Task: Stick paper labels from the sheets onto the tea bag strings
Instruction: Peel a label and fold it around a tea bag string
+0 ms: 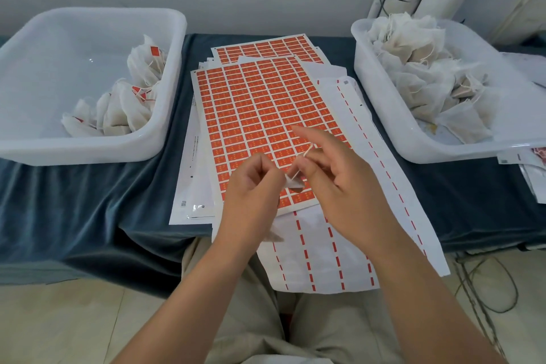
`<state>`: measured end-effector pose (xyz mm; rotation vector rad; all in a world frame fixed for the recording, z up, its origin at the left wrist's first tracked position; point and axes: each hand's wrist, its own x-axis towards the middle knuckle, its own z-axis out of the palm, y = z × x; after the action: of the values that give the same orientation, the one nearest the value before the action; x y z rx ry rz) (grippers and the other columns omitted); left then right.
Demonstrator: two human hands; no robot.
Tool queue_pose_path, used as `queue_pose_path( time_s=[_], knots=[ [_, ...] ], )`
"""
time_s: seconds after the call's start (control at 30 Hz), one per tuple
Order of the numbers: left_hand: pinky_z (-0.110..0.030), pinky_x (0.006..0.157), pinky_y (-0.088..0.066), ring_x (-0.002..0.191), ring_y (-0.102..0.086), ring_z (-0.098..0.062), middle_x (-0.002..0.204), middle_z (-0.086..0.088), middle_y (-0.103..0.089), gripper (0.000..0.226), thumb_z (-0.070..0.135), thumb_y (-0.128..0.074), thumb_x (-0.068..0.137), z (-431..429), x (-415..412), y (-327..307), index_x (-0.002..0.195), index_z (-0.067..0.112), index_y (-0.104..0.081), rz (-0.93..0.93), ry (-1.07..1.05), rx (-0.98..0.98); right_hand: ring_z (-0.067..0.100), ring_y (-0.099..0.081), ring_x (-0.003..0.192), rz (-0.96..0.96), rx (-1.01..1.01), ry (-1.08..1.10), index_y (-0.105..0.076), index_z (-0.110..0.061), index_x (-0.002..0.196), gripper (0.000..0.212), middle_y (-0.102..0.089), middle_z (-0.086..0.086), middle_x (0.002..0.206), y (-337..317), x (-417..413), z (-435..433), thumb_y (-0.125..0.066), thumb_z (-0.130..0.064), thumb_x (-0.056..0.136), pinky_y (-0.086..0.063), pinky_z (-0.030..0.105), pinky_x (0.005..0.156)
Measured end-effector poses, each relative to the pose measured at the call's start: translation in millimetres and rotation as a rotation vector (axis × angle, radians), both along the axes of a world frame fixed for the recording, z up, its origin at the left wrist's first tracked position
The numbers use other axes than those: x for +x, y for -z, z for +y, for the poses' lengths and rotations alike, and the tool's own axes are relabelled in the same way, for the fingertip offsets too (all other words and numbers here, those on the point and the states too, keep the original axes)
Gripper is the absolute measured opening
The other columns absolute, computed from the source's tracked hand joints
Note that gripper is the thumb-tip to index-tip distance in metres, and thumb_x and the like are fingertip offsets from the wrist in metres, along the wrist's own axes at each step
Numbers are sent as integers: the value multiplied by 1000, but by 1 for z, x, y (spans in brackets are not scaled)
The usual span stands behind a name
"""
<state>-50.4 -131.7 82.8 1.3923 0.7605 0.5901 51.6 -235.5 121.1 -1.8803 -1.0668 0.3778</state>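
Left grip: the left hand (251,186) is clenched round a tea bag (294,183); only a white corner of the bag peeks out by the fingertips.
Right grip: the right hand (345,183) pinches the string (301,162) between thumb and a finger, with the index finger stretched out far-left.
String: runs from the bag corner up to the right hand's pinch, above the sheet.
Label sheet (260,103): a grid of orange labels, flat mid-surface, directly under both hands.
Second label sheet (266,49): farther back, partly covered.
Backing sheets (325,245): white with red dashes, overhanging the near edge, right of centre.
Left tub (88,145): white plastic, with labelled tea bags (124,109) piled at its right side.
Right tub (413,142): a heap of unlabelled tea bags (419,68).
Surface (88,201): draped in dark blue cloth.
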Motion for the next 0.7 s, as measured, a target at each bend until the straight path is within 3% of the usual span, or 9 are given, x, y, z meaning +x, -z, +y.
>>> queue_pose_path(
  time_s=[0.1,0.23,0.37,0.6,0.7],
  knots=[
    [-17,56,-45,60,-52,-2,67,7,-56,17,30,-52,83,2,0,-2,71,21,-58,20,14,56,-9,-65,103,-30,-1,-12,-51,-46,143,48,-69,-27,102,4,-2,1,-45,-50,95,-46,-1,80],
    [-12,46,-47,59,-60,3,64,12,-62,28,33,-53,92,1,0,-3,69,28,-68,11,21,75,-10,-64,102,-27,3,29,-54,-48,136,38,-69,-27,99,9,-1,1,-51,-46,98,-45,-2,77],
    [-10,56,-49,57,-58,-2,62,9,-62,36,41,-58,106,4,-2,2,75,27,-70,40,-3,176,-13,-64,100,-30,6,73,-52,-50,131,32,-68,-29,95,15,0,1,-58,-37,102,-44,-3,74],
    [-11,57,-50,57,-60,-7,62,7,-65,39,55,-60,99,2,-4,-2,70,30,-72,72,-46,249,-8,-68,94,-4,-3,82,-54,-46,131,30,-68,-28,90,27,-1,0,-57,-30,105,-49,2,72],
    [-11,56,-50,60,-62,-12,65,5,-68,48,69,-57,88,2,-4,-5,72,27,-74,75,-47,233,-10,-68,92,4,-3,97,-54,-49,128,30,-66,-33,91,32,-2,1,-57,-30,105,-48,1,69]
  ],
)
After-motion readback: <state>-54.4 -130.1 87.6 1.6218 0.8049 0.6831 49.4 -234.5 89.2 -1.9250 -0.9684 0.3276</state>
